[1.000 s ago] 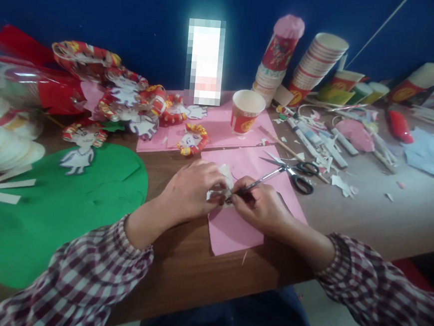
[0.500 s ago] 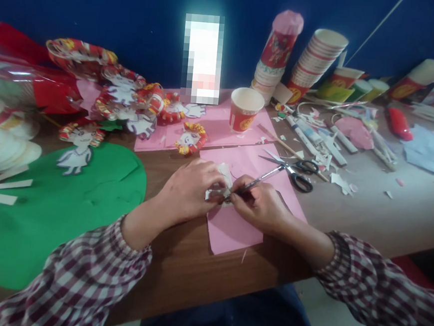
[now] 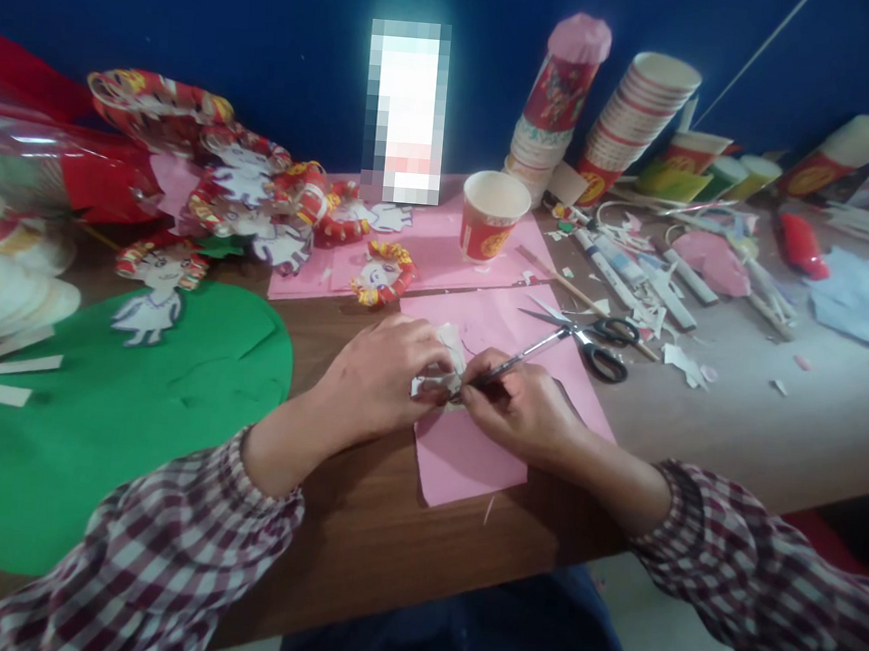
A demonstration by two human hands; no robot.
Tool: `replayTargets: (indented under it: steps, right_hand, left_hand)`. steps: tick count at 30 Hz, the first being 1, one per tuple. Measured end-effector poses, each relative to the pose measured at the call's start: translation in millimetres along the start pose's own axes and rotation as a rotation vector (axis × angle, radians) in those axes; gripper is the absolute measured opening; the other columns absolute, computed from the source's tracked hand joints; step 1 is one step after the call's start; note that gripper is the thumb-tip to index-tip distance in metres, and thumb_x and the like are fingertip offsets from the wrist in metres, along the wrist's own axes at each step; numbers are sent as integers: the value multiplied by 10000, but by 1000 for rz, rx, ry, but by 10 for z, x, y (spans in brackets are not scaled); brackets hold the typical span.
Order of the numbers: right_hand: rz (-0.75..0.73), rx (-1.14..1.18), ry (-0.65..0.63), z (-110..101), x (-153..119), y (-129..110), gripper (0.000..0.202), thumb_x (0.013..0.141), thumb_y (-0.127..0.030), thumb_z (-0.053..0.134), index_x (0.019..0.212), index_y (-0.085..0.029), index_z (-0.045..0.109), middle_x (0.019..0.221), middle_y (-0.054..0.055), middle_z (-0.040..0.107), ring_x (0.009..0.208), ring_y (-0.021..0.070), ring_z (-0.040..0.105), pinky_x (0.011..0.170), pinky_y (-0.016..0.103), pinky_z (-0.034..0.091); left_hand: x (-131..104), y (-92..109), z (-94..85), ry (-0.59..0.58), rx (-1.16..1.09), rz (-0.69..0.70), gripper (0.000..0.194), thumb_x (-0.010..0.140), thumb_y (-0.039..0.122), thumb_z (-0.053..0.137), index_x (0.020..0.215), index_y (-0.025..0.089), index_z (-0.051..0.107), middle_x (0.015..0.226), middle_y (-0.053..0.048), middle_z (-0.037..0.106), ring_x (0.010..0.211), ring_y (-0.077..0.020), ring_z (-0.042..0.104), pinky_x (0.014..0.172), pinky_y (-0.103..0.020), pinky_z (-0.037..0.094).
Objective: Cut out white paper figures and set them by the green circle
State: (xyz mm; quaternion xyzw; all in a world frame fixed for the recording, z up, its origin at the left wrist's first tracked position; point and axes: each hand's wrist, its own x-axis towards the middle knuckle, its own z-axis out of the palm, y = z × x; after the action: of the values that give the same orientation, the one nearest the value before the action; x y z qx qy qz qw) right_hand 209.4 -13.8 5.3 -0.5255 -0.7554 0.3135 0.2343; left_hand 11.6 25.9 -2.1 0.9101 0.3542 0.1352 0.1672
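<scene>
My left hand is closed on a small white paper piece, which lies over pink paper. A slim pen is gripped in my right hand, its tip down at the white piece beside my left fingertips. The fingers partly hide the white piece. Just beyond my right hand, open black-handled scissors rest across the pink paper. A paper cup stands upright behind my hands.
On the left lies a green round sheet with a paper doll. Red-and-yellow ringed paper figures are heaped behind it. Stacked cups stand at the back; markers and paper scraps lie on the right.
</scene>
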Motion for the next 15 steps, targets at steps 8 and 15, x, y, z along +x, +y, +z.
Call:
replayTargets:
  steps: [8,15]
  right_hand:
    - [-2,-13,-9,-3,-1,-3,96,798,-236,548,818,-184,626,641,-11,634,544,112,567,534,219,410]
    - [-11,-22,-13,-5,1,-19,106,801,-236,547,826,-179,633,656,-4,648,557,119,579,546,226,420]
  left_hand:
    - [1,-4,5,17,9,8,165,782,317,621,908,214,652,874,-34,614,879,-203,548,808,-351,424]
    - [6,-5,3,1,12,1,158,786,332,619,892,219,651,871,-34,609,871,-205,544,801,-354,422]
